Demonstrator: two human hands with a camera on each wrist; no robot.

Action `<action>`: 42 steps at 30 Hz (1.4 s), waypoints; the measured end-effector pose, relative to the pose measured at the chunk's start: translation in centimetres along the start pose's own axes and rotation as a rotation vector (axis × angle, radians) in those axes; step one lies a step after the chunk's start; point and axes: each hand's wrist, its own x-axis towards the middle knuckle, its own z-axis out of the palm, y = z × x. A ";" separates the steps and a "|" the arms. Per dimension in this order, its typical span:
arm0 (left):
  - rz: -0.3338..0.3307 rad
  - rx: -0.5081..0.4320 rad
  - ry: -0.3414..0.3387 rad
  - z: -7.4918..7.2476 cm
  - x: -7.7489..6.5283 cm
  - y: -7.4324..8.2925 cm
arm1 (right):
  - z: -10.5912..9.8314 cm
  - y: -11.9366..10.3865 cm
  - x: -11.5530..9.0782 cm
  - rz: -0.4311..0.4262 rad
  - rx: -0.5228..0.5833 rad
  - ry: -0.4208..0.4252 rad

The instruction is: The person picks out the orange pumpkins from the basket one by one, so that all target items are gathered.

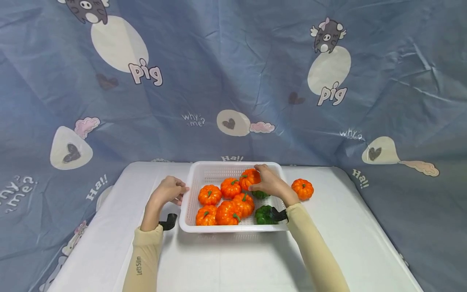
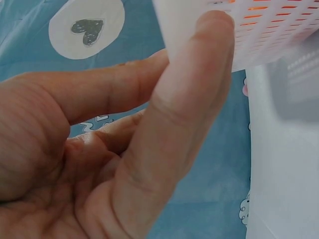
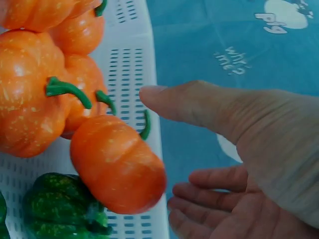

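A white plastic basket (image 1: 233, 228) holds several small orange pumpkins and a few green ones. My left hand (image 1: 170, 190) is at the basket's left rim. In the left wrist view the fingers (image 2: 199, 69) of this hand pinch the rim between them, under the slotted side. Over the basket's back right part my right hand (image 1: 270, 182) is beside an orange pumpkin (image 1: 249, 179). The right wrist view shows that pumpkin (image 3: 117, 164) tipped on its side against a green pumpkin (image 3: 65, 206), with thumb and fingers spread apart from it.
A single orange pumpkin (image 1: 302, 189) lies on the white table (image 1: 255, 263), right of the basket. Another green pumpkin (image 1: 264, 215) sits in the basket's front right, partly behind the right wrist's black strap. A blue printed cloth (image 1: 233, 81) hangs behind and around the table.
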 end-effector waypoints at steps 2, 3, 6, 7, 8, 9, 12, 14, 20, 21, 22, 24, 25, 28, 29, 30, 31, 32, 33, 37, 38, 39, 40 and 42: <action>0.002 0.000 0.002 0.0 0.0 0.0 | 0.4 0.1 0.4 0.027 -0.011 -0.012; 0.003 -0.003 0.002 0.0 0.0 0.0 | 0.6 0.1 0.6 0.046 -0.010 -0.019; 0.006 -0.005 0.000 0.0 -0.1 0.0 | 1.1 0.3 1.2 0.079 -0.025 -0.024; 0.007 -0.005 0.001 0.0 -0.2 0.0 | 1.2 0.3 1.4 0.092 -0.027 -0.025; 0.007 -0.005 0.003 0.0 -0.2 0.1 | 1.3 0.4 1.5 0.102 -0.029 -0.027; 0.006 -0.006 0.004 0.0 -0.2 0.1 | 1.4 0.4 1.6 0.112 -0.033 -0.029; 0.006 -0.005 0.006 -0.1 -0.2 0.0 | 1.7 0.6 1.9 0.128 -0.037 -0.026; -0.001 -0.010 0.006 -0.1 -0.2 0.1 | 1.9 0.9 2.0 0.128 -0.037 -0.019; 0.005 -0.006 0.002 -0.1 -0.2 0.1 | 2.3 1.8 2.4 0.111 -0.009 -0.007; 0.009 -0.004 0.000 -0.1 -0.3 0.1 | 2.3 1.9 2.4 0.101 0.001 -0.008; 0.006 -0.006 0.002 -0.1 -0.2 0.1 | 2.3 2.0 2.4 0.092 0.018 -0.009; 0.002 -0.011 0.002 -0.1 -0.3 0.1 | 2.1 2.2 2.2 0.072 0.055 -0.004; 0.002 -0.012 0.001 -0.1 -0.2 0.0 | 2.0 2.2 2.1 0.063 0.077 0.003; 0.000 -0.015 0.000 0.0 -0.2 -0.1 | 1.6 2.5 1.4 0.042 0.140 0.031; 0.000 -0.016 0.000 0.0 -0.2 -0.1 | 1.5 2.5 1.1 0.036 0.151 0.044; -0.001 -0.016 0.000 0.0 -0.2 -0.2 | 1.3 2.6 0.8 0.040 0.170 0.057; -0.002 -0.017 0.000 0.1 -0.2 -0.2 | 1.1 2.6 0.4 0.041 0.183 0.071; 0.001 -0.013 -0.003 0.1 -0.2 -0.2 | 1.0 2.6 0.0 0.046 0.193 0.083; -0.003 -0.015 -0.001 0.1 -0.2 -0.2 | 0.8 2.7 -0.3 0.052 0.205 0.093; 0.000 -0.006 0.004 0.0 -0.2 -0.1 | 0.0 2.9 -1.8 0.072 0.242 0.138; 0.003 -0.004 0.005 0.0 -0.2 -0.1 | -0.2 3.0 -2.1 0.076 0.255 0.146; 0.000 -0.005 0.010 0.0 -0.1 -0.1 | -0.3 3.0 -2.5 0.074 0.269 0.155; 0.000 -0.004 0.011 0.0 -0.1 -0.1 | -0.6 3.1 -2.8 0.074 0.282 0.163; 0.008 -0.002 0.009 0.0 -0.1 -0.1 | -1.0 3.2 -3.5 0.075 0.304 0.183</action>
